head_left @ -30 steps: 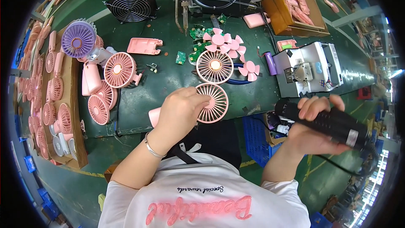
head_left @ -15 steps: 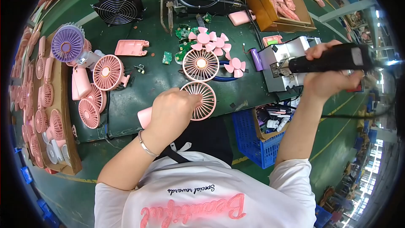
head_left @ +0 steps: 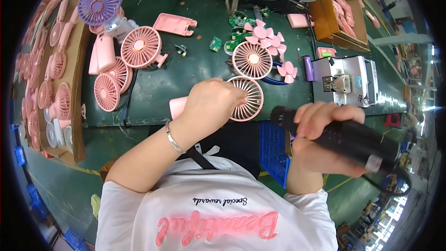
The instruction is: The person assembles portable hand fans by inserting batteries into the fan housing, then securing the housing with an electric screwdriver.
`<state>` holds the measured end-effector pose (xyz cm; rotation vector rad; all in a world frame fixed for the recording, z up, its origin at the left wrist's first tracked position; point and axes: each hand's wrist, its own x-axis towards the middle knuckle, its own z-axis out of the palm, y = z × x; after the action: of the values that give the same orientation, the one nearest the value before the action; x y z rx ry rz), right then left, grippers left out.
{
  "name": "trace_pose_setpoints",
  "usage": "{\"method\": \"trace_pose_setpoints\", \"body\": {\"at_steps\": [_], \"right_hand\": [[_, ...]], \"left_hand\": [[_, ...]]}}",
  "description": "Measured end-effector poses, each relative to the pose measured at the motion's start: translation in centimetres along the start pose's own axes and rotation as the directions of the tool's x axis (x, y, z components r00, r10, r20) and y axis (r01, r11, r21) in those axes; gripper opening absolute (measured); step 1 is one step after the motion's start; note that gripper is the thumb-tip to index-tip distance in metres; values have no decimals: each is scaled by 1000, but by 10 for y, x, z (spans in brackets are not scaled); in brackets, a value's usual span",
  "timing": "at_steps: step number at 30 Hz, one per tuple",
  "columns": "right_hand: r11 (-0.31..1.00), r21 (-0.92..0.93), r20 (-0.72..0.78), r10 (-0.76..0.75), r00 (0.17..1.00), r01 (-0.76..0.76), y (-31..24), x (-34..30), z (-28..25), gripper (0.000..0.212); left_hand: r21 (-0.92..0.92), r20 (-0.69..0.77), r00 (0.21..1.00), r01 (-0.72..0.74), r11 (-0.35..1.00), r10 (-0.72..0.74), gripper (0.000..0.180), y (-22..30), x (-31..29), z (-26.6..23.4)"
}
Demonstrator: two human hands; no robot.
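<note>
My left hand (head_left: 209, 104) is closed, its fingertips pinched at the middle of a pink handheld fan's round grille (head_left: 254, 106). The fan lies at the table's near edge, its pink handle (head_left: 177, 107) showing beside my wrist; anything between the fingertips is hidden. In my right hand (head_left: 316, 132) is a black corded electric screwdriver (head_left: 348, 142), gripped round its body. Its front end points left, a little to the right of the grille. Beyond the held fan lies another pink grille ring (head_left: 239, 66), with pink fan blades (head_left: 288, 71) around it.
A white box-shaped screw feeder (head_left: 367, 72) stands at the right, beside a purple battery cell (head_left: 308, 68). Green circuit boards (head_left: 215, 44) lie farther back. Pink fans (head_left: 141, 45) and a purple fan (head_left: 98, 2) crowd the left, beside a carton (head_left: 76, 125). A blue crate (head_left: 273, 153) sits below the table edge.
My right hand has brought the screwdriver from the screw feeder back toward me and left, nearer the fan. My left hand keeps its place on the grille. The whole view has shifted.
</note>
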<state>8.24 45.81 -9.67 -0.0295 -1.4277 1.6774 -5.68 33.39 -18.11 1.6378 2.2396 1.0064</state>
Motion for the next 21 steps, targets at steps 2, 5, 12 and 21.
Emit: {"method": "trace_pose_setpoints", "body": {"at_steps": [2, 5, 12, 21], "right_hand": [[1000, -8, 39, -12, 999, 12, 10, -12, 9, 94], [1000, 22, 158, 9, 987, -12, 22, -16, 7, 88], [1000, 11, 154, -21, 988, 20, 34, -18, 18, 94], [997, -63, 190, -29, 981, 41, 43, -18, 23, 94]], "left_hand": [[-1, 23, 1000, 15, 1000, -15, 12, -2, 0, 0], [23, 12, 1000, -3, 1000, 2, 13, -6, -6, 1], [4, -29, 1000, 10, 1000, -10, 9, -4, -4, 3], [-30, -49, 998, -29, 999, 27, 5, -5, -4, 2]]}}
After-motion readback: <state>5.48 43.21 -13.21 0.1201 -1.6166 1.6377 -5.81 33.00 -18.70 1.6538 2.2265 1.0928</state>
